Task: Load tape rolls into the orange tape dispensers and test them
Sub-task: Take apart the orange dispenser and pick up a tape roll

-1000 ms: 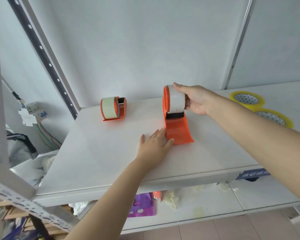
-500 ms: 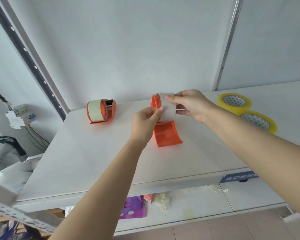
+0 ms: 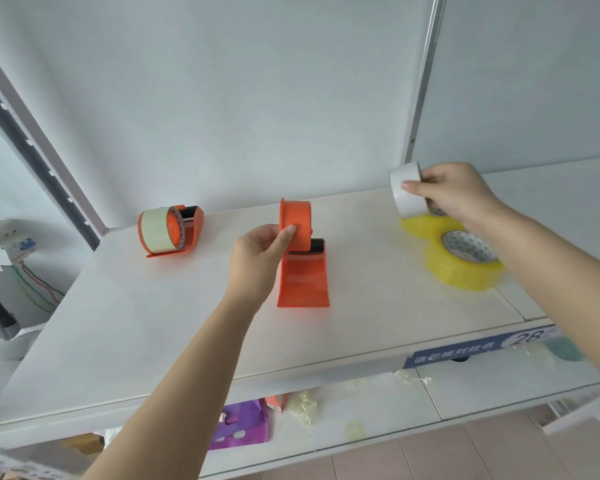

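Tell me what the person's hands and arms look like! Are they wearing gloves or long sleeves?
No gloves and no long sleeves. The left hand and the right hand are both bare, with no rings showing. The forearms are bare too, right to the edge of the picture, with no watch, bracelet or sleeve cuff in sight. The fingernails that show look short and unpainted.
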